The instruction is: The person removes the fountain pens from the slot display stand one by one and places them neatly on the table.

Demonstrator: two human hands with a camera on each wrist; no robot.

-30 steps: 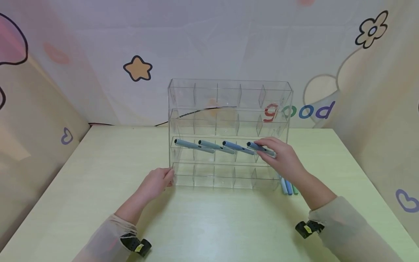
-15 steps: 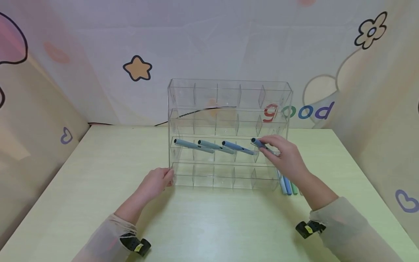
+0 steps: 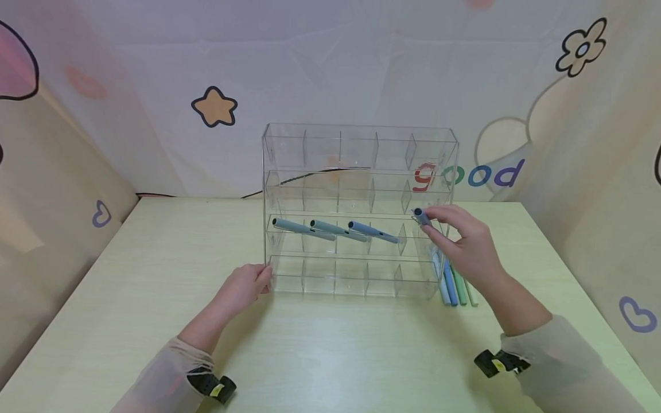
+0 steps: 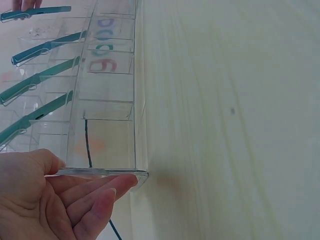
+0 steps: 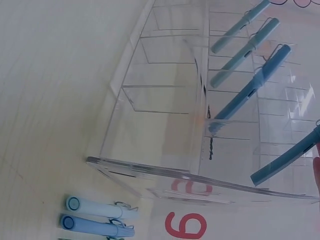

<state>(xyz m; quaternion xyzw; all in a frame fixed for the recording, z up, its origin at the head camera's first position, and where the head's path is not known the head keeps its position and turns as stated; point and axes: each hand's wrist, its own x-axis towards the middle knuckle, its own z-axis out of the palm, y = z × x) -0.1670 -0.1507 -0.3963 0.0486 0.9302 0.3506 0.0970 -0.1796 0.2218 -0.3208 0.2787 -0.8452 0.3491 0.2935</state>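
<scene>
A clear acrylic rack (image 3: 356, 287) with rows of small compartments stands upright on the table. My left hand (image 3: 242, 289) grips its lower left side edge; in the left wrist view the thumb lies on one face of the side panel and the fingers (image 4: 95, 200) on the other. My right hand (image 3: 467, 244) pinches a dark blue pen (image 5: 287, 156) by thumb and fingers, in front of the rack's right end at the third row. Along that row three pens lie slanted: a blue-green pen (image 3: 296, 226), another blue-green pen (image 3: 335, 229) and a blue pen (image 3: 372, 230).
Right of the rack, several pens lie side by side on the table (image 3: 330, 355), among them a pale blue pen (image 5: 97, 206), a blue pen (image 5: 95, 226) and a green pen (image 3: 459, 287). A printed cloth backdrop (image 3: 351, 69) hangs close behind the rack.
My right hand has moved right with the dark blue pen, away from the three slanted pens, and the pen's cap end has turned toward the camera. My left hand stays on the rack.
</scene>
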